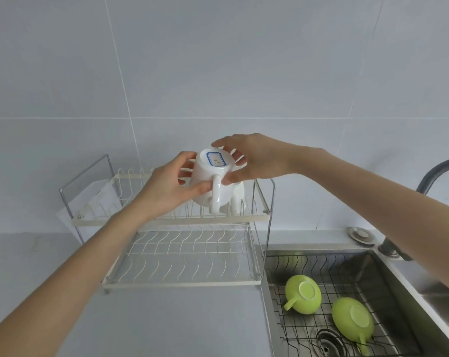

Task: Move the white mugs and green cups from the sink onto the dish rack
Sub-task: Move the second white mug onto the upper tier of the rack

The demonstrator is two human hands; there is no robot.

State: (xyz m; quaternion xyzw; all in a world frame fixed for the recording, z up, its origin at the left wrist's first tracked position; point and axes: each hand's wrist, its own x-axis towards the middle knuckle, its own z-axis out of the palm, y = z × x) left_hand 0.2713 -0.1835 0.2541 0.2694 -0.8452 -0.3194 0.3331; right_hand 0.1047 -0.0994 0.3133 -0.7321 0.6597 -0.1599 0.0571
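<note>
A white mug [210,182] hangs upside down over the top tier of the two-tier dish rack [172,221], its blue-edged label facing up and its handle toward me. My left hand [166,186] grips its left side and my right hand [254,158] its right side and base. Behind it, a second white mug [238,195] rests upside down on the top tier, mostly hidden. Two green cups [303,293] [352,319] lie upside down on the wire grid in the sink [388,276].
The rack's lower tier [182,258] is bare wire. A grey faucet [434,176] arches over the sink at the right, with a round metal stopper [361,235] on the sink's back ledge. The drain [330,342] sits at the sink's front. Grey counter [166,320] lies before the rack.
</note>
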